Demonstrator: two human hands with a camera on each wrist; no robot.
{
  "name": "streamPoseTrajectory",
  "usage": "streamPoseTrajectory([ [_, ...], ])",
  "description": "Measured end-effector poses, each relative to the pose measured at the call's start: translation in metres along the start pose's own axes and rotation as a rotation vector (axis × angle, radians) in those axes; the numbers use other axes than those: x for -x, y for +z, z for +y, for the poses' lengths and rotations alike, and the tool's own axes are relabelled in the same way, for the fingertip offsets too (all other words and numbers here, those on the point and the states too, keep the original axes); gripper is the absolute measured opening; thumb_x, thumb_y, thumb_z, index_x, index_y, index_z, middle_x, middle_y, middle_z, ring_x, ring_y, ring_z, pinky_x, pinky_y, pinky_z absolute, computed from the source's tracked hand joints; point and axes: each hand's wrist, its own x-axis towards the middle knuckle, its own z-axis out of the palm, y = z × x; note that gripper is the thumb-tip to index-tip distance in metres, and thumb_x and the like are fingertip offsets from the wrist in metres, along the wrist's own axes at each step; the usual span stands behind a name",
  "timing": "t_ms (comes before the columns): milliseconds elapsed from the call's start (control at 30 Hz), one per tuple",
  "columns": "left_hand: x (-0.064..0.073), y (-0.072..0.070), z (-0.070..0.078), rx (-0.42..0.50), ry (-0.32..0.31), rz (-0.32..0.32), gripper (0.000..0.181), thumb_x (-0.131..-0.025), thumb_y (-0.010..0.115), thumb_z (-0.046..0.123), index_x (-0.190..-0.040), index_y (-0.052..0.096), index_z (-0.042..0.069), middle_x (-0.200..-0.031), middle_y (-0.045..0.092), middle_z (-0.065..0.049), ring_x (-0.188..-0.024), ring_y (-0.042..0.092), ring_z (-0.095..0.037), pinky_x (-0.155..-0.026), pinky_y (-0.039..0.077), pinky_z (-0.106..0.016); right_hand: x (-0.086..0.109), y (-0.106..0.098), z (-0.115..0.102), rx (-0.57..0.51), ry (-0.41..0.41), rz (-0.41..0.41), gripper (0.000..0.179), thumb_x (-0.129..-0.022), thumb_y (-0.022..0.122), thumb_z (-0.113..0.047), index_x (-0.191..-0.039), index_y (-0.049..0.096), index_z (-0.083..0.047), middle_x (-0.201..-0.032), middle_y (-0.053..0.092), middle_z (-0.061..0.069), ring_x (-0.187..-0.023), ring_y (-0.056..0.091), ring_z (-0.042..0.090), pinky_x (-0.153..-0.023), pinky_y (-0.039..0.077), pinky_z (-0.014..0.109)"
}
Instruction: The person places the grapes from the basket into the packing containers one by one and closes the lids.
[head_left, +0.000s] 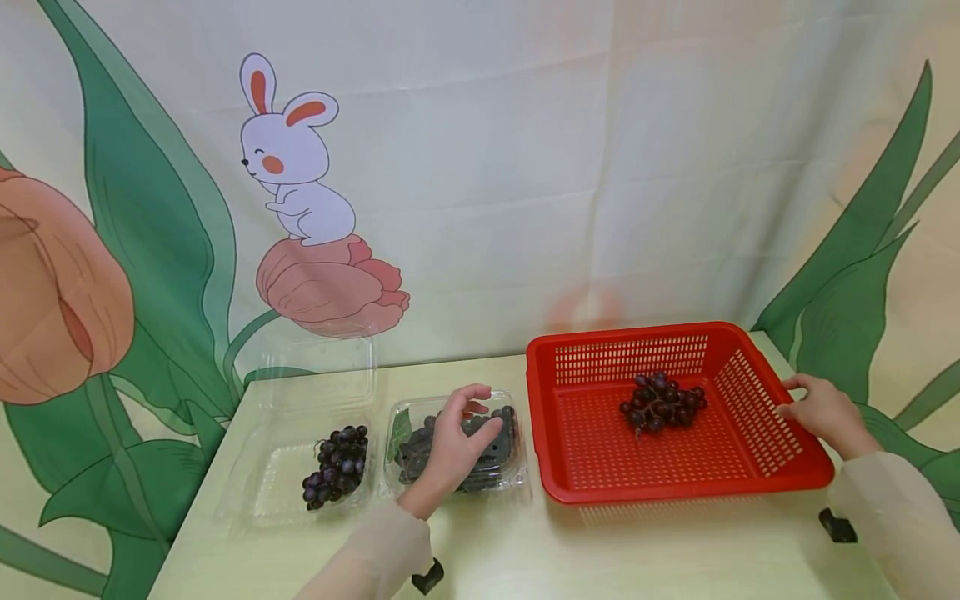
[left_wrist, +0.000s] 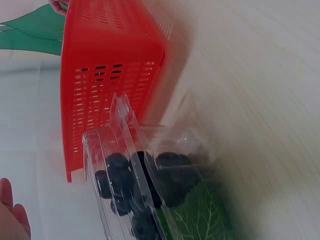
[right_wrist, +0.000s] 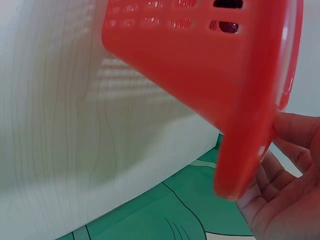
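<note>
My left hand (head_left: 452, 437) hovers over a closed clear plastic clamshell box (head_left: 405, 408) of dark grapes, fingers gently bent and nothing between them. In the left wrist view, the box (left_wrist: 145, 175) shows grapes and a green leaf print, beside the red basket's wall. My right hand (head_left: 825, 412) grips the right rim of the red plastic basket (head_left: 600, 458). The right wrist view shows its thumb (right_wrist: 295, 128) on one side of the rim and the other fingers bent on the other side. A bunch of dark grapes (head_left: 662, 404) lies inside the basket.
At the left, an open clear clamshell (head_left: 277, 479) holds another grape bunch (head_left: 341, 467) at its right side, with its lid (head_left: 315, 375) folded back toward the wall. A printed cloth (head_left: 480, 208) with a rabbit and tulips hangs behind the pale table (head_left: 495, 550).
</note>
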Motion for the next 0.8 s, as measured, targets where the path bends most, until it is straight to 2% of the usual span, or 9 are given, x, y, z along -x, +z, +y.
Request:
streamPoseTrajectory([
  [333,-0.005,0.017,0.002,0.014,0.022,-0.021,0.034,-0.078,0.059,-0.002,-0.11,0.049,-0.003,-0.109,0.052,-0.019,-0.092,0.051,-0.04,-0.086,0.037,-0.047,0.0,0.0,0.0,0.006,0.002,0.006,0.05,-0.082,0.056,-0.014,-0.121,0.035,0.01,-0.092,0.053,0.026,-0.068,0.054,0.021,-0.056,0.046,0.029],
  [500,-0.01,0.027,0.005,0.035,0.002,-0.045,0.034,-0.078,0.058,-0.001,-0.111,0.049,-0.003,-0.11,0.052,-0.019,-0.094,0.051,-0.038,-0.088,0.038,-0.05,-0.001,-0.001,0.0,0.008,0.006,0.006,0.05,-0.082,0.056,-0.013,-0.122,0.035,0.01,-0.093,0.053,0.027,-0.068,0.054,0.021,-0.056,0.046,0.029],
  [667,-0.014,0.036,0.011,0.042,-0.049,-0.088,0.036,-0.08,0.058,0.003,-0.115,0.047,0.0,-0.113,0.051,-0.014,-0.096,0.05,-0.03,-0.084,0.04,-0.04,-0.001,-0.001,0.0,0.009,0.011,0.002,0.05,-0.082,0.056,-0.013,-0.122,0.035,0.01,-0.094,0.053,0.027,-0.069,0.054,0.022,-0.056,0.045,0.029],
  [800,-0.017,0.043,0.014,0.05,-0.073,-0.104,0.036,-0.081,0.059,0.006,-0.116,0.048,0.003,-0.114,0.051,-0.012,-0.097,0.05,-0.028,-0.08,0.038,-0.033,-0.002,0.0,0.0,0.011,0.007,0.003,0.05,-0.082,0.056,-0.014,-0.122,0.036,0.01,-0.094,0.053,0.027,-0.069,0.054,0.022,-0.056,0.045,0.029],
])
